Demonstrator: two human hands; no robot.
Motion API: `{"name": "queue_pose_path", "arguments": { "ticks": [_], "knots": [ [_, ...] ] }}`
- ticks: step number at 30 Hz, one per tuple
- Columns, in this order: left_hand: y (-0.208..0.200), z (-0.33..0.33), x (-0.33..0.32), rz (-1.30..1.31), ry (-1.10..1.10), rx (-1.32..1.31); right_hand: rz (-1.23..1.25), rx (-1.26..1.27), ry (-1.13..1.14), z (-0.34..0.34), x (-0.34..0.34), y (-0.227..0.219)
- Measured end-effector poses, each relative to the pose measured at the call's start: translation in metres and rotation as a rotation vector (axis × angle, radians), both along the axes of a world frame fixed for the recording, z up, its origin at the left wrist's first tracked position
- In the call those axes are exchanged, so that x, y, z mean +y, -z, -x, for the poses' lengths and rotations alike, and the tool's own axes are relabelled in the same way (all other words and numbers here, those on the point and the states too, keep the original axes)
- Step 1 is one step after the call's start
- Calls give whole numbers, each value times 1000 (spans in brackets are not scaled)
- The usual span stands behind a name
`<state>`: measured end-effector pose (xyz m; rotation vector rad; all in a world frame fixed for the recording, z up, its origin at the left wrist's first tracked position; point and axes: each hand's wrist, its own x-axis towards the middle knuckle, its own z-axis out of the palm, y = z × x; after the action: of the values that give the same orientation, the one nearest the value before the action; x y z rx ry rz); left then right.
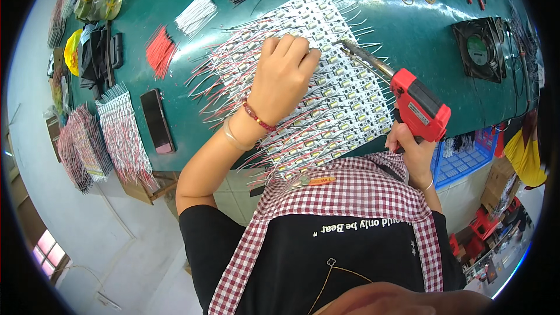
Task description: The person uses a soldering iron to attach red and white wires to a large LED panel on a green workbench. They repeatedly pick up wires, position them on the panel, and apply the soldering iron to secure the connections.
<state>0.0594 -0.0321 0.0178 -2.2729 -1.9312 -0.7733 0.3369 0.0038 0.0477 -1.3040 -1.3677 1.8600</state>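
Black cloth shirt (280, 256) fronts a glossy green tabletop (402, 35), where a white, wire-fringed circuit-board panel (363, 102) lies. Left hand (286, 64) curls over it, contents indiscernible; right hand (413, 149) grips a red-and-black soldering gun (421, 105).

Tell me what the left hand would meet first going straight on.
Most likely the white circuit-board panel, which lies beneath and just beyond the left hand; depth is unclear, so they may already be touching.

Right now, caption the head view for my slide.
Left hand over wired circuit boards, right hand holding red soldering gun.
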Motion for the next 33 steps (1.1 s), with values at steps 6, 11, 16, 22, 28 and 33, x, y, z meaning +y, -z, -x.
{"name": "queue_pose_path", "arguments": {
  "ticks": [6, 11, 16, 22, 28, 33],
  "knots": [
    [13, -11, -11, 32, -20, -151, 54, 22, 0, -12, -12, 9],
    [18, -12, -14, 70, -10, -131, 20, -29, -12, -13, -18, 16],
    [17, -12, -13, 92, -1, -126, -13, -86, -31, -14, -18, 21],
    [16, -11, -12, 99, 8, -115, -166, -234, -118, -19, -18, 30],
    [11, -10, -10, 116, 21, -98, -210, -198, -106, -22, -22, 29],
    [11, -10, -10, 115, 24, -93, -201, -223, -98, -21, -22, 30]
  ]
}}
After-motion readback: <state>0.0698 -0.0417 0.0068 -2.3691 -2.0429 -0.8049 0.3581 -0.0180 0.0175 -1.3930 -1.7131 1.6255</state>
